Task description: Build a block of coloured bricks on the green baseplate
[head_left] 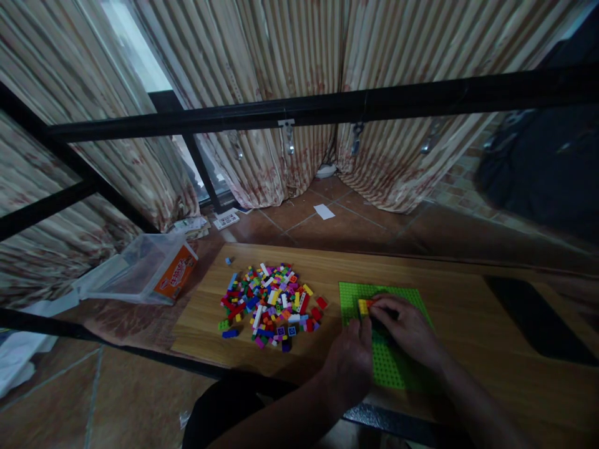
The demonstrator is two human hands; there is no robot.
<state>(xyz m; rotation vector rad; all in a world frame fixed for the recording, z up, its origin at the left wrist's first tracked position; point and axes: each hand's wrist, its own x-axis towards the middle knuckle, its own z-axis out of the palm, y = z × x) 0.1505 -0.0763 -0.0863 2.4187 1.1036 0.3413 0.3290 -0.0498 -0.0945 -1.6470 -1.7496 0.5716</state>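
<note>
A green studded baseplate (388,368) lies on the wooden tabletop. Near its upper left part sits a small build with a yellow brick (363,306) and an orange brick (369,303) beside it. My right hand (409,324) reaches over the plate, its thumb and fingers pinched at the orange brick. My left hand (349,362) is closed at the plate's left edge, fingertips against the near side of the build; whatever lies between those fingers is hidden. Left of the plate spreads a loose pile of mixed coloured bricks (274,299).
Single bricks, such as a light blue one (228,260), lie apart from the pile. A clear plastic bin (140,268) with an orange label stands beyond the table's left end. A dark flat panel (533,318) lies at the right. A black metal rail (327,112) crosses before curtains.
</note>
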